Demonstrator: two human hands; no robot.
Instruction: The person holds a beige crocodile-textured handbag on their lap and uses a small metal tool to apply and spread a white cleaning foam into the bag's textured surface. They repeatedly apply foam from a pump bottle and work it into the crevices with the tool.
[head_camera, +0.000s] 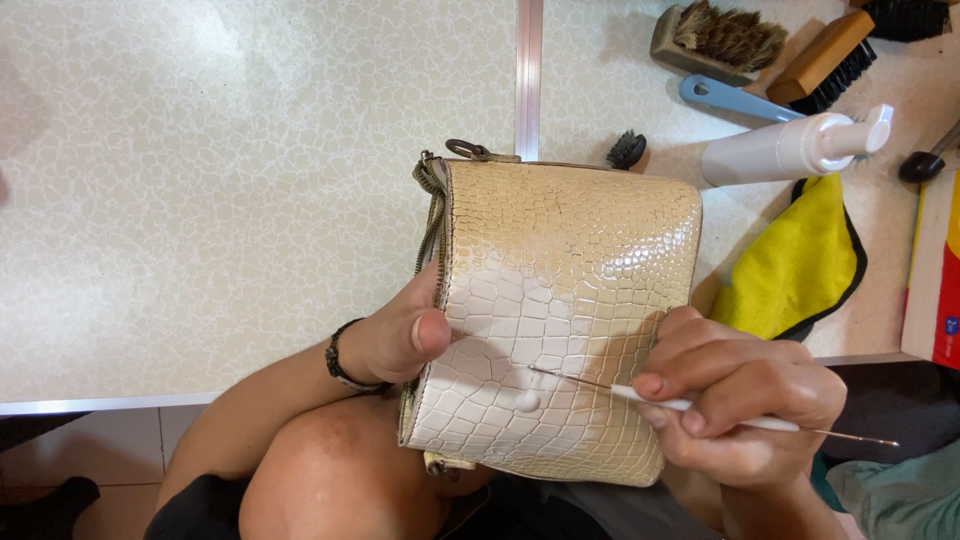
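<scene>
cream scaled-leather pouch (560, 320) held up over the lap, zipper edge to the left | white dab (527, 401) low on its face | thin brush (640, 393) lies nearly level, tip just above dab | right hand (740, 400) pinches brush, nearer | left hand (400, 335) grips zipper side, thumb on front | table (200, 200) beyond

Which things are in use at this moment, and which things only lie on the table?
In use:
- cream crocodile-pattern bag, held by the left hand
- thin white-handled tool, pinched in the right hand, tip at a white blob on the bag

Lying about:
- white pump bottle
- yellow cloth
- brushes
</scene>
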